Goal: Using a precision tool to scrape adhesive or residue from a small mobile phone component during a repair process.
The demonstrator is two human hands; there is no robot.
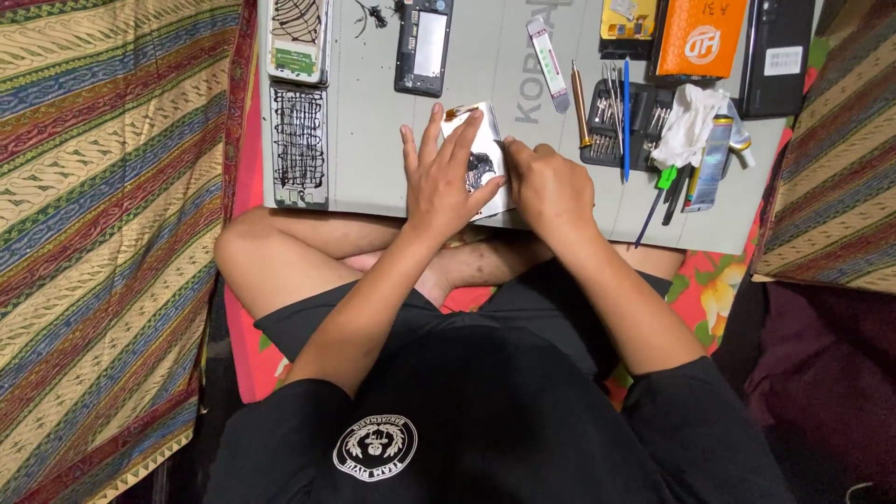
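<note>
my left hand (446,182) flat on white phone panel (485,149), right hand (551,182) gripping its edge | mat (373,140) near edge | risk: panel flexes, cracks; may slide off

Two hands (443,177) are counted, one grey work mat (373,159), three opened phone bodies (425,45), one orange box (700,37), one white cloth (689,126).

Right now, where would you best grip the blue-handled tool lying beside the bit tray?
Take the blue tool by the bare middle of its slim shaft, pinching from above across its width. It lies flat and runs away from the person on the grey mat, with the bit tray close alongside.
</note>
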